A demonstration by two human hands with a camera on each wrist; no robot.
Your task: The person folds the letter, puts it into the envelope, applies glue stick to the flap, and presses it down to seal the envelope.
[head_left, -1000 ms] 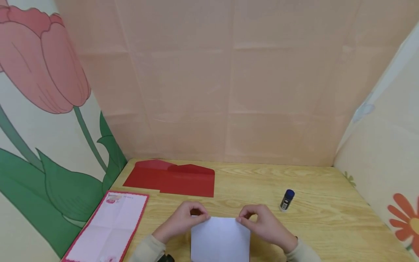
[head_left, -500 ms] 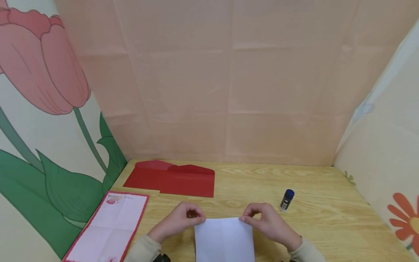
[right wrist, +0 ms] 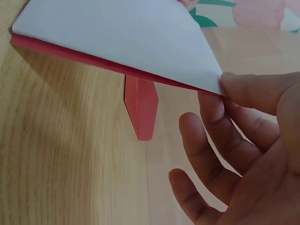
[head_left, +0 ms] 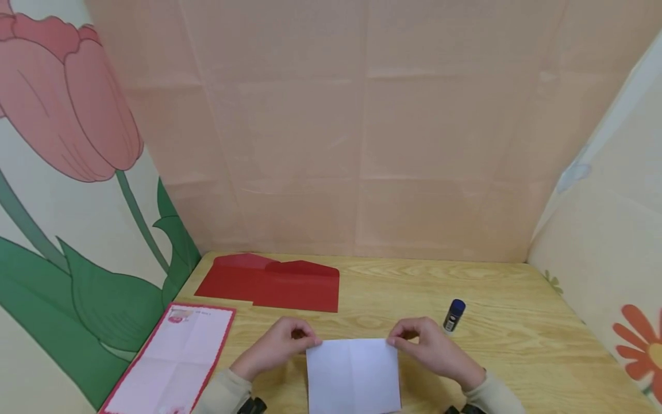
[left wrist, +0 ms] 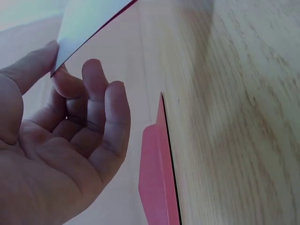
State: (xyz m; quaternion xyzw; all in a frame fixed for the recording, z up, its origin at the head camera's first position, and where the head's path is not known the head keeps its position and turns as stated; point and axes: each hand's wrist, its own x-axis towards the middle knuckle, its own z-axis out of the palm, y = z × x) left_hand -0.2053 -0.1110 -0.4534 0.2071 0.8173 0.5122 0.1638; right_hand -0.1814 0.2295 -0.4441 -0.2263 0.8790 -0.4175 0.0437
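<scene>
A folded sheet (head_left: 354, 376), white on the side facing the head camera, is held up between both hands. The left hand (head_left: 279, 347) pinches its upper left corner between thumb and index finger. At the upper right corner, the right hand (head_left: 431, 352) pinches it the same way. In the left wrist view, the left hand (left wrist: 70, 136) has its other fingers loosely bent below the sheet's corner (left wrist: 84, 28). The right wrist view shows a red layer along the edge of the sheet (right wrist: 122, 37), with the right hand (right wrist: 248, 145) on its corner.
Two red envelopes (head_left: 297, 290) overlap at the table's back left. A pink sheet with a red border (head_left: 170, 359) and crossing creases lies at the left. A glue stick with a blue cap (head_left: 454, 315) stands behind the right hand. Printed wall sheets rise around the table (head_left: 522, 333).
Both hands have moved slightly apart along the sheet's top edge, out to its corners. The sheet has shifted a little to the right, and its lower edge has come into view.
</scene>
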